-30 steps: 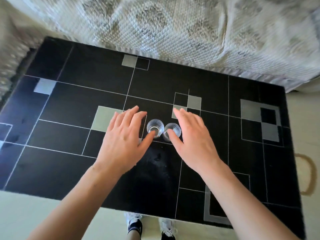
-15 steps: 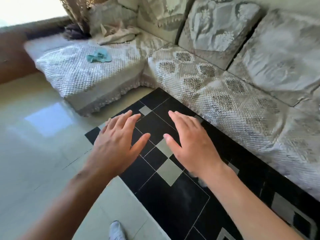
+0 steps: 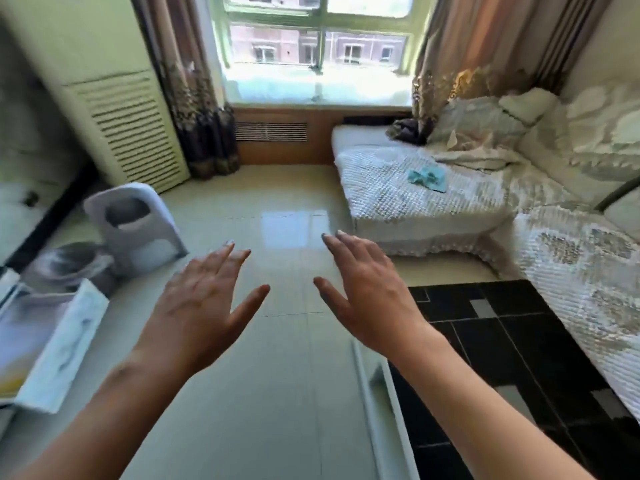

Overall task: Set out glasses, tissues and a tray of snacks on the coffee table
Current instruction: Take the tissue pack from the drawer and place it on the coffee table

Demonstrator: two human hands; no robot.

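My left hand (image 3: 201, 306) and my right hand (image 3: 370, 292) are raised in front of me over the pale tiled floor, fingers spread, holding nothing. The black coffee table (image 3: 519, 348) with grey squares and white lines lies at the lower right; only its left end shows. My right forearm crosses over its near corner. No glasses, tissues or snack tray show in this view.
A quilted sofa (image 3: 433, 199) runs along the right wall, a blue cloth (image 3: 427, 177) on its seat. A tall white air conditioner (image 3: 114, 109) stands at the left. A white bin (image 3: 135, 226) and blurred boxes (image 3: 45, 327) sit at the lower left. The window (image 3: 318, 46) is ahead.
The view has swung left and up, away from the table top with its two glasses, to the room and window. Both hands have left the glasses and stay spread.
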